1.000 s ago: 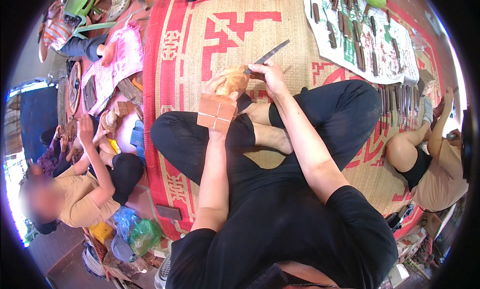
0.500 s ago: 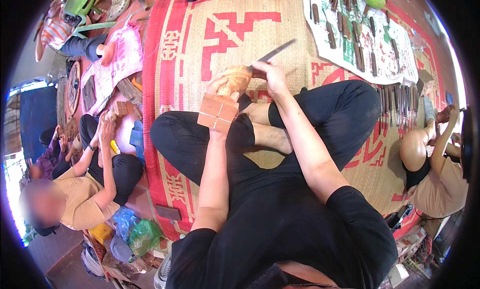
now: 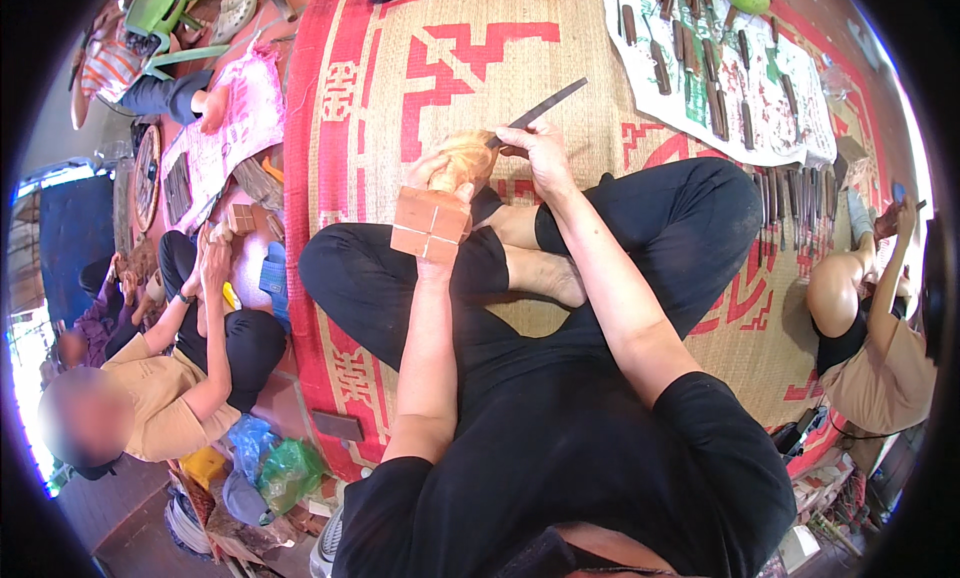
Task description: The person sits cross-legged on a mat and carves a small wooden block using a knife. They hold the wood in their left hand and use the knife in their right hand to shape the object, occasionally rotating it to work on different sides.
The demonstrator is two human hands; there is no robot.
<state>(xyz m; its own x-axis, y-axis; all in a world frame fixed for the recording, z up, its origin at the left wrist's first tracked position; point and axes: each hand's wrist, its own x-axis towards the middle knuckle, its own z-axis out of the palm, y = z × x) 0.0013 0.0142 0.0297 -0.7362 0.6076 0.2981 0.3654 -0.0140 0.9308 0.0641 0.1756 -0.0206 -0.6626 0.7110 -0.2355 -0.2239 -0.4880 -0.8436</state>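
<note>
My left hand (image 3: 427, 169) is closed round a pale wood carving (image 3: 466, 159) with a rounded, grooved top and a square block base (image 3: 431, 225) marked with a light cross. The base faces me, over my crossed legs. Fingers of my right hand (image 3: 543, 155) pinch a long, flat, dark file (image 3: 548, 104). One end of the file meets the right side of the carving; the other points away to the upper right. Exactly where it touches the wood is partly hidden by my fingers.
I sit on a red-patterned woven mat (image 3: 390, 78). Several wood-handled carving tools lie on a white cloth (image 3: 640, 88) at far right, with more tools (image 3: 795, 203) beside my right knee. People sit left (image 3: 165, 398) and right (image 3: 885, 373). Plastic bags (image 3: 290, 473) lie at lower left.
The carving and its block have shifted slightly left. The file and my right hand have also moved a little left, with both grips kept.
</note>
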